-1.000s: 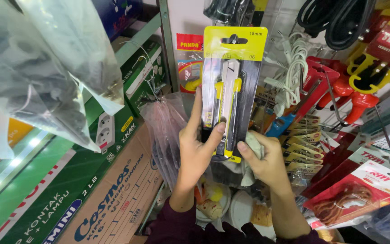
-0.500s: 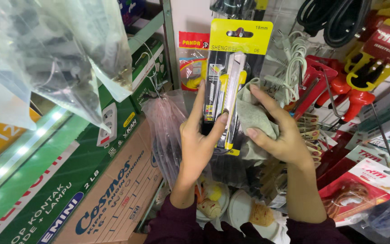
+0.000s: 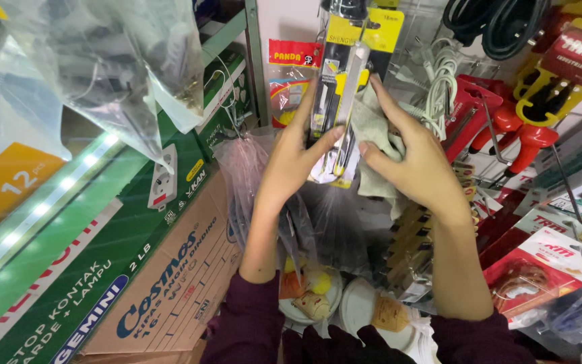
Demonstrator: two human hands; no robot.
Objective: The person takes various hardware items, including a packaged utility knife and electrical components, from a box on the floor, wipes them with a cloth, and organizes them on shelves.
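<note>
My left hand [image 3: 291, 158] grips a yellow-carded blister pack holding a utility knife [image 3: 345, 81], which hangs among other packs at the top middle. The pack is turned edge-on towards me. My right hand [image 3: 415, 158] presses a grey cloth [image 3: 375, 131] flat against the pack's right side, fingers spread over the cloth. Both sleeves are dark maroon.
Clear plastic bags of small parts [image 3: 109, 74] hang at upper left. Green and brown cardboard boxes [image 3: 170, 269] stack at left. Red-handled tools [image 3: 520, 128] and a coiled white cable [image 3: 442, 81] hang at right. Red packets [image 3: 540, 263] lie at lower right, round white items [image 3: 365, 310] below.
The knife pack has turned from face-on to edge-on. My right hand has come up from below with the cloth and now presses it on the pack's side.
</note>
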